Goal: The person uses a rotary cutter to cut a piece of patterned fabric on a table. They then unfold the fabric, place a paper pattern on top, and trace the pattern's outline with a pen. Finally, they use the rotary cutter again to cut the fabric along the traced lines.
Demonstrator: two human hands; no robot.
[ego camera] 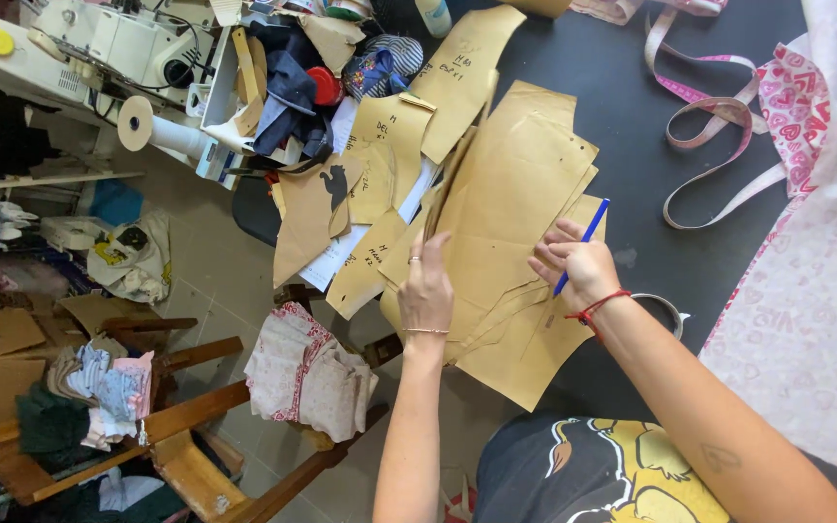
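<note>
A: Paper patterns [515, 203], brown and cut to shape, lie stacked on a dark counter [632, 116], near its edge in front of the person.

B: What are the hands doing?

A: The left hand [425, 286] grips the stack's left edge and lifts some sheets up. The right hand [578, 263] rests flat on the top sheet with a blue pen [584, 242] tucked between its fingers.

B: And around them?

A: More brown pieces spread to the left. A pink tape measure [704, 111] loops on the counter, beside pink patterned fabric [811, 242]. A tape roll [663, 310] sits near the right wrist.
</note>
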